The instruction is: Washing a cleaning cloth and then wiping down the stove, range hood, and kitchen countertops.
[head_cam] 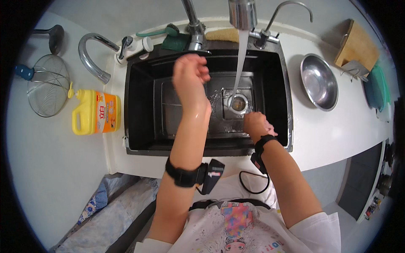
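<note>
My left hand (pixel 190 71), slightly blurred, is raised over the sink just in front of the faucet base (pixel 197 41). Its fingers are loosely curled with a little space between them, and nothing shows in them. Low over the right side of the black sink (pixel 142 140), my right hand (pixel 255 124) is closed around a bunched pink cloth (pixel 270 128). Most of that cloth is hidden by the hand. From the metal faucet spout (pixel 243 15), a stream of water (pixel 241 53) falls to the drain strainer (pixel 238 103) and splashes around it.
Left of the sink stand a yellow detergent jug (pixel 85 114) and a curved chrome tap (pixel 85 53). A wire skimmer (pixel 49 85) hangs on the wall. To the right are a steel bowl (pixel 319 82), a small tap (pixel 269 28) and a wooden cutting board (pixel 357 44). A green brush (pixel 171 30) lies behind the sink.
</note>
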